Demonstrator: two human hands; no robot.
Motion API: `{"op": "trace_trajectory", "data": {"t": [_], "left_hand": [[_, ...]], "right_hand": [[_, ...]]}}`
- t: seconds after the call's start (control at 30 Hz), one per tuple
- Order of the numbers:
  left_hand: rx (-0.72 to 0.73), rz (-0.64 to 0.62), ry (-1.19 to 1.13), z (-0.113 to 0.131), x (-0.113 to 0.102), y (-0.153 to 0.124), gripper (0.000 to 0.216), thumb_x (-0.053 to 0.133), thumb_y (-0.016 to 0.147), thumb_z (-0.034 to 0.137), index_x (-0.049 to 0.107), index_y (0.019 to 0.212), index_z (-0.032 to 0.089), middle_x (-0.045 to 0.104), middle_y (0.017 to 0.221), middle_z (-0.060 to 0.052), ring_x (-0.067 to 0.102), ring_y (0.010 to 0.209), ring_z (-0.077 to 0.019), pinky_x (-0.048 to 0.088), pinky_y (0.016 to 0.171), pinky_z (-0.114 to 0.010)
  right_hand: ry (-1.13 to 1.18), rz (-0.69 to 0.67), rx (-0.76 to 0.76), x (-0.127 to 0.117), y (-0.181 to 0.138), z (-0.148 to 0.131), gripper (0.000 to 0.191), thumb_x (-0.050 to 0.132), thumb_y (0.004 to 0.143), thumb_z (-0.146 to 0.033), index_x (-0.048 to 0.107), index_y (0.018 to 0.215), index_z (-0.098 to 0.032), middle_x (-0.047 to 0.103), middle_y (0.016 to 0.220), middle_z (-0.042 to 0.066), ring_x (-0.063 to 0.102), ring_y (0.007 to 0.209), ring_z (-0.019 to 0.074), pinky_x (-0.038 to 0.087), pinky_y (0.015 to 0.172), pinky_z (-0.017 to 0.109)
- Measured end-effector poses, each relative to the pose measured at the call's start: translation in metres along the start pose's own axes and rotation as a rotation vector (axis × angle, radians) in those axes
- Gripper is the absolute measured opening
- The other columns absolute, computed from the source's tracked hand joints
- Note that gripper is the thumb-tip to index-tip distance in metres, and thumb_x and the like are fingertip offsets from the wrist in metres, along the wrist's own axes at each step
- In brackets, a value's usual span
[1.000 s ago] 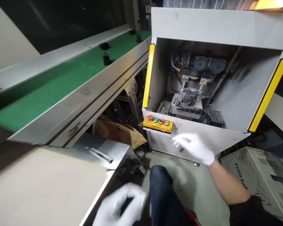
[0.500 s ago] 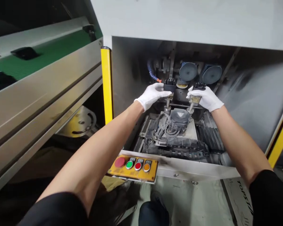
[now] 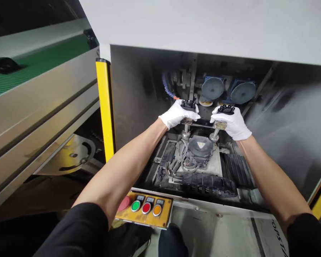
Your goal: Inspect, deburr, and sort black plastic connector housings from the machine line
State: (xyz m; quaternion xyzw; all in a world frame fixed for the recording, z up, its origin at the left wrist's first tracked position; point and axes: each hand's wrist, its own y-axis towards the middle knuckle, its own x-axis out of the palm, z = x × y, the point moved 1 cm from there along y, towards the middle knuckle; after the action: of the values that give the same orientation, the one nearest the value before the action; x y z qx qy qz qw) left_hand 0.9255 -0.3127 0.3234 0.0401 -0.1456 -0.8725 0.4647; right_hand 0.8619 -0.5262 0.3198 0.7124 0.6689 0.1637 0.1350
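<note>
Inside the machine's opening, my left hand (image 3: 178, 115), in a white glove, is closed around a black block-like part (image 3: 188, 105) with small upright prongs on top. The part sits over the left metal post (image 3: 186, 129). My right hand (image 3: 234, 123), gloved too, grips a similar black pronged part (image 3: 226, 109) above the right post (image 3: 216, 132), whose top is a worn yellowish pad. Whether the parts rest fully on the posts is hidden by my fingers. Between and below the posts is a dark grey motor-like housing (image 3: 200, 150) with a warning triangle.
Two round grey discs (image 3: 213, 88) and a blue hose (image 3: 168, 85) are at the back. A yellow button panel (image 3: 149, 210) juts out at the front. Yellow posts (image 3: 105, 107) flank the opening. On the left, a green conveyor (image 3: 50, 66) carries black parts (image 3: 4, 65).
Both hands have closed more fully around the black parts, my left fingers now wrapping its part. The camera view has shifted, and a black part on the conveyor appears further left.
</note>
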Motion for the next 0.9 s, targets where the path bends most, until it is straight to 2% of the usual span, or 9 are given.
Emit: {"op": "trace_trajectory", "data": {"t": [0.13,0.23,0.3,0.37,0.5,0.63,0.77,0.9], "left_hand": [[0.032,0.113,-0.101,0.000,0.003,0.001,0.041,0.099,0.044,0.023,0.070,0.073,0.014,0.067,0.067,0.001,0.062,0.062,-0.0124,0.055,0.066,-0.027],[0.019,0.036,-0.035,0.003,0.003,0.001,0.039,0.098,0.046,0.020,0.070,0.072,0.013,0.067,0.066,0.000,0.062,0.060,-0.0123,0.056,0.065,-0.028],[0.016,-0.002,0.001,0.006,0.003,0.000,0.037,0.097,0.048,0.020,0.070,0.073,0.013,0.067,0.065,0.000,0.062,0.059,-0.0127,0.055,0.064,-0.028],[0.022,0.027,-0.021,0.006,0.003,-0.001,0.038,0.096,0.049,0.021,0.069,0.074,0.013,0.066,0.065,0.000,0.063,0.059,-0.0130,0.054,0.062,-0.027],[0.029,0.065,-0.066,0.004,0.006,-0.002,0.040,0.095,0.049,0.023,0.067,0.075,0.014,0.065,0.065,0.001,0.062,0.058,-0.0118,0.053,0.061,-0.026],[0.005,0.055,-0.045,0.006,0.006,0.000,0.041,0.096,0.047,0.023,0.067,0.074,0.014,0.064,0.064,0.002,0.060,0.057,-0.0117,0.050,0.058,-0.026],[-0.005,-0.014,0.035,0.010,0.003,0.001,0.041,0.098,0.048,0.022,0.068,0.075,0.014,0.066,0.067,0.000,0.061,0.060,-0.0124,0.050,0.060,-0.026],[0.013,0.052,-0.049,0.003,0.004,-0.002,0.046,0.099,0.049,0.028,0.066,0.078,0.015,0.064,0.064,0.001,0.061,0.056,-0.0129,0.050,0.059,-0.027]], "right_hand": [[0.046,0.038,0.000,0.000,0.000,-0.001,0.027,0.095,0.056,-0.027,0.075,0.072,-0.017,0.072,0.065,0.000,0.071,0.058,0.0167,0.060,0.059,0.028],[0.006,-0.018,0.033,-0.001,0.001,-0.002,0.025,0.093,0.056,-0.025,0.076,0.072,-0.018,0.072,0.065,0.000,0.071,0.058,0.0180,0.059,0.057,0.029],[0.011,-0.004,0.020,-0.001,0.001,-0.003,0.023,0.092,0.057,-0.024,0.076,0.072,-0.018,0.072,0.065,0.000,0.071,0.058,0.0177,0.059,0.058,0.028],[0.027,0.029,-0.004,-0.001,0.001,-0.003,0.022,0.091,0.058,-0.024,0.076,0.071,-0.018,0.071,0.064,0.000,0.070,0.057,0.0170,0.059,0.058,0.028],[0.000,-0.008,0.002,0.002,0.001,-0.004,0.026,0.094,0.057,-0.027,0.074,0.070,-0.017,0.070,0.061,0.000,0.069,0.055,0.0171,0.057,0.054,0.026],[0.012,0.076,-0.037,0.003,0.002,-0.002,0.028,0.095,0.059,-0.031,0.074,0.072,-0.018,0.070,0.061,-0.001,0.068,0.053,0.0150,0.057,0.055,0.025],[-0.039,0.017,-0.035,0.001,0.001,0.004,0.030,0.096,0.057,-0.032,0.072,0.070,-0.019,0.068,0.062,-0.002,0.069,0.055,0.0161,0.058,0.055,0.027],[-0.021,0.030,-0.044,0.001,0.003,0.000,0.031,0.094,0.060,-0.034,0.071,0.073,-0.019,0.067,0.065,-0.002,0.068,0.057,0.0158,0.058,0.057,0.028]]}}
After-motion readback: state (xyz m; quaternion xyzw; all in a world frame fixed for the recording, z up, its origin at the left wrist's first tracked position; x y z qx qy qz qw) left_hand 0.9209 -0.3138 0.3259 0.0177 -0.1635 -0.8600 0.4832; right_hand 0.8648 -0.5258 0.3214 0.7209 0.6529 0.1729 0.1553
